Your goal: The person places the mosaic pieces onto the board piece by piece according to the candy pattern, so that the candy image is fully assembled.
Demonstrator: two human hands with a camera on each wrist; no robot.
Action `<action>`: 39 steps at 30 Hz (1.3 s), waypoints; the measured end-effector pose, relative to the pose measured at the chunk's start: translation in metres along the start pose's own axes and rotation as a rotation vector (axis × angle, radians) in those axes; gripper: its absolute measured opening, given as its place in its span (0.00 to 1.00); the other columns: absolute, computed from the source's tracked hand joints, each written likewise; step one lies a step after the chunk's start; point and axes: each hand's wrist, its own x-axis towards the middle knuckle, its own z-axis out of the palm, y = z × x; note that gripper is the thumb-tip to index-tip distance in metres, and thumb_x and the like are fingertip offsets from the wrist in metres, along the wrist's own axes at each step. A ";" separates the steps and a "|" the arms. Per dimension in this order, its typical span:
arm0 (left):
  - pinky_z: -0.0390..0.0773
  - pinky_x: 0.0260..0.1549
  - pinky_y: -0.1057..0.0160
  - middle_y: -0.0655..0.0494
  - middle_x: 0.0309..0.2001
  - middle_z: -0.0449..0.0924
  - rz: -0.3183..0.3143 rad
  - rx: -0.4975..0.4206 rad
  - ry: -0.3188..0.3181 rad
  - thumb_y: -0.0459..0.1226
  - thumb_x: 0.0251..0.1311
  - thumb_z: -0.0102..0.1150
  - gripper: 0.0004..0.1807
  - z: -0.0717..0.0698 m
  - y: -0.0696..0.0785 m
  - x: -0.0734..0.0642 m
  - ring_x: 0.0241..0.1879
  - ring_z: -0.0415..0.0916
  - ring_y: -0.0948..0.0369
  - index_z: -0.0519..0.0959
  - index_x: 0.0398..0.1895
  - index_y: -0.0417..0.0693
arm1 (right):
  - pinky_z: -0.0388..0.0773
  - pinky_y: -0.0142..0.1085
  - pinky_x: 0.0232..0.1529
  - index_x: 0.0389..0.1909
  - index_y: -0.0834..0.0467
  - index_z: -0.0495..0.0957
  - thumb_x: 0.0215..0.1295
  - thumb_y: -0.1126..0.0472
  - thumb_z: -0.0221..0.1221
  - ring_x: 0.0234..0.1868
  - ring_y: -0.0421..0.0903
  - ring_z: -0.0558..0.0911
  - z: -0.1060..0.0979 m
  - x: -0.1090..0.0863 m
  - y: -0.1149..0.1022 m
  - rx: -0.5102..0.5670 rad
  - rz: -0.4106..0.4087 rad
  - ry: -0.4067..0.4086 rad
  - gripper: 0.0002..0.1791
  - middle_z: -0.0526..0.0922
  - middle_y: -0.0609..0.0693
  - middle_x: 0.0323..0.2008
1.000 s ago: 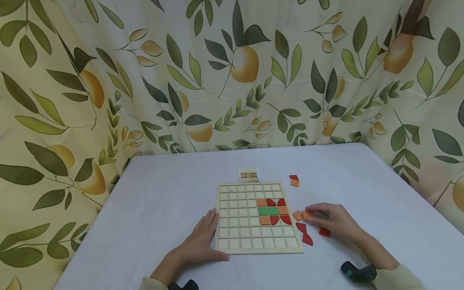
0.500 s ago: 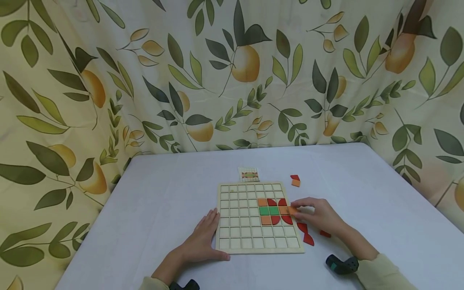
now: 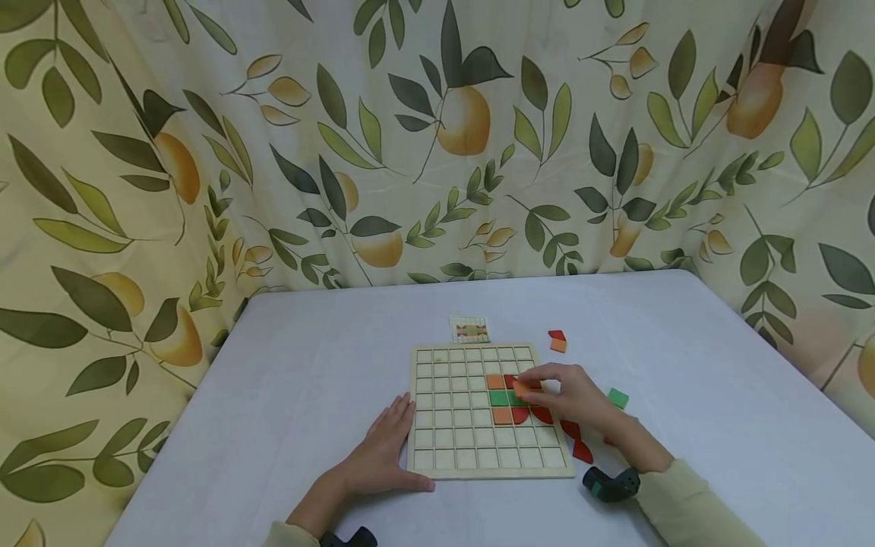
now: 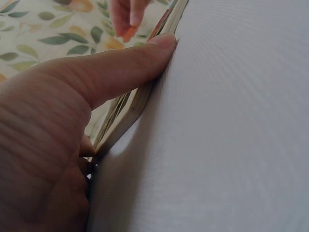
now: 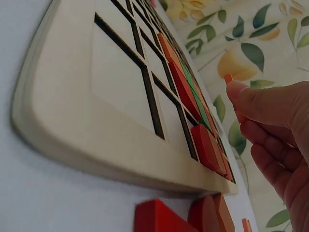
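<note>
My right hand (image 3: 570, 395) pinches an orange square tile (image 3: 522, 389) between thumb and fingertips, over the right half of a pale wooden grid board (image 3: 465, 459). In the right wrist view the tile (image 5: 239, 116) is held on edge, apart from the board (image 5: 116, 67). Beneath and beside that hand lie set tiles: orange squares (image 3: 502, 415), green squares (image 3: 498, 398) and red curved-edge pieces (image 3: 542, 415). Part of this pattern is hidden by the fingers. My left hand (image 3: 376, 452) rests at the board's near left corner, fingers straight along its left side, thumb against the front edge.
A small pattern card (image 3: 469, 330) lies behind the board. Loose on the white tablecloth to the right are red pieces (image 3: 582, 451), a green square (image 3: 618, 397) and an orange square (image 3: 558, 346). A black wrist device (image 3: 611, 484) is on the right wrist.
My right hand has picked up an orange tile from beside the board and moved left over the grid with it. The loose green square has come into view. The left hand stays put.
</note>
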 end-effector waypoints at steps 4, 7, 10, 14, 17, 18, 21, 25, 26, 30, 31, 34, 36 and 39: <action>0.40 0.65 0.52 0.45 0.72 0.38 -0.004 -0.003 0.000 0.69 0.35 0.61 0.67 0.000 0.000 0.000 0.70 0.32 0.54 0.44 0.70 0.35 | 0.77 0.43 0.44 0.46 0.59 0.81 0.54 0.56 0.66 0.43 0.46 0.78 0.005 0.006 -0.003 0.019 -0.010 -0.007 0.19 0.82 0.45 0.40; 0.40 0.65 0.52 0.45 0.72 0.38 -0.008 -0.009 -0.003 0.68 0.35 0.62 0.67 0.000 0.000 0.000 0.70 0.32 0.54 0.44 0.70 0.35 | 0.78 0.42 0.41 0.46 0.58 0.81 0.54 0.56 0.66 0.39 0.47 0.77 0.007 0.010 -0.006 0.028 -0.023 -0.010 0.18 0.82 0.44 0.38; 0.39 0.65 0.52 0.46 0.72 0.37 -0.015 -0.012 -0.008 0.69 0.35 0.61 0.67 0.000 -0.001 0.000 0.70 0.31 0.55 0.44 0.71 0.36 | 0.77 0.39 0.37 0.46 0.59 0.81 0.54 0.56 0.65 0.37 0.48 0.76 0.010 0.014 -0.008 0.036 -0.041 -0.011 0.18 0.82 0.45 0.38; 0.40 0.65 0.52 0.46 0.72 0.37 -0.014 -0.011 -0.008 0.69 0.35 0.61 0.68 0.002 -0.002 0.001 0.70 0.31 0.55 0.44 0.71 0.37 | 0.76 0.34 0.31 0.46 0.60 0.81 0.54 0.56 0.65 0.33 0.45 0.75 0.015 0.018 -0.009 0.049 -0.054 -0.013 0.19 0.82 0.47 0.40; 0.39 0.65 0.52 0.46 0.72 0.36 -0.010 -0.010 -0.010 0.69 0.35 0.60 0.68 0.002 -0.003 0.001 0.70 0.31 0.55 0.43 0.71 0.36 | 0.76 0.32 0.30 0.47 0.61 0.80 0.55 0.57 0.65 0.35 0.44 0.76 0.018 0.021 -0.010 0.058 -0.056 -0.017 0.19 0.82 0.49 0.41; 0.39 0.65 0.52 0.46 0.72 0.36 -0.010 -0.012 -0.011 0.69 0.35 0.60 0.68 0.002 -0.003 0.001 0.70 0.30 0.55 0.43 0.71 0.36 | 0.76 0.32 0.31 0.47 0.61 0.80 0.55 0.57 0.65 0.36 0.44 0.77 0.019 0.022 -0.010 0.059 -0.054 -0.017 0.19 0.83 0.48 0.41; 0.39 0.65 0.52 0.46 0.72 0.36 -0.011 -0.010 -0.011 0.69 0.35 0.60 0.68 0.002 -0.003 0.001 0.70 0.30 0.55 0.44 0.71 0.36 | 0.76 0.33 0.32 0.46 0.61 0.81 0.55 0.58 0.65 0.40 0.45 0.78 0.023 0.024 -0.011 0.071 -0.056 -0.014 0.19 0.83 0.49 0.41; 0.40 0.65 0.52 0.46 0.72 0.36 -0.017 -0.009 -0.009 0.69 0.35 0.61 0.68 0.001 -0.002 0.001 0.70 0.31 0.55 0.44 0.71 0.36 | 0.77 0.35 0.34 0.46 0.62 0.81 0.55 0.58 0.65 0.41 0.46 0.79 0.027 0.029 -0.012 0.067 -0.085 -0.011 0.19 0.83 0.49 0.40; 0.40 0.65 0.52 0.46 0.72 0.36 -0.017 -0.008 -0.008 0.69 0.35 0.61 0.68 0.001 -0.002 0.001 0.70 0.31 0.54 0.44 0.71 0.36 | 0.77 0.36 0.35 0.46 0.62 0.81 0.55 0.57 0.65 0.41 0.45 0.79 0.028 0.030 -0.011 0.060 -0.093 -0.010 0.19 0.83 0.48 0.40; 0.39 0.65 0.53 0.45 0.72 0.36 -0.023 -0.008 -0.009 0.69 0.35 0.61 0.68 0.000 -0.001 0.000 0.70 0.31 0.54 0.44 0.71 0.36 | 0.78 0.39 0.41 0.46 0.62 0.81 0.55 0.55 0.65 0.42 0.44 0.79 0.031 0.036 -0.012 0.053 -0.102 -0.009 0.19 0.83 0.47 0.40; 0.39 0.65 0.53 0.45 0.72 0.36 -0.024 -0.003 -0.010 0.69 0.35 0.61 0.68 0.000 -0.001 0.000 0.70 0.31 0.54 0.44 0.71 0.36 | 0.78 0.39 0.42 0.45 0.62 0.81 0.55 0.56 0.65 0.42 0.44 0.80 0.032 0.038 -0.012 0.057 -0.101 -0.010 0.19 0.83 0.47 0.40; 0.39 0.65 0.53 0.46 0.72 0.36 -0.029 -0.001 -0.012 0.69 0.35 0.61 0.68 0.000 -0.001 0.001 0.70 0.31 0.55 0.43 0.71 0.36 | 0.78 0.38 0.43 0.45 0.63 0.81 0.56 0.58 0.64 0.43 0.46 0.80 0.035 0.040 -0.012 0.068 -0.099 -0.017 0.18 0.83 0.49 0.41; 0.39 0.65 0.53 0.46 0.72 0.36 -0.029 -0.002 -0.014 0.69 0.35 0.61 0.68 0.000 -0.001 0.002 0.70 0.30 0.55 0.43 0.71 0.37 | 0.78 0.38 0.43 0.46 0.63 0.80 0.56 0.59 0.64 0.44 0.47 0.79 0.037 0.041 -0.012 0.071 -0.091 -0.023 0.18 0.82 0.50 0.42; 0.39 0.65 0.53 0.46 0.72 0.36 -0.023 -0.006 -0.015 0.69 0.35 0.61 0.68 -0.001 -0.001 0.002 0.70 0.30 0.55 0.43 0.71 0.37 | 0.78 0.39 0.42 0.46 0.63 0.80 0.56 0.60 0.64 0.44 0.47 0.79 0.039 0.043 -0.014 0.073 -0.077 -0.026 0.17 0.82 0.50 0.42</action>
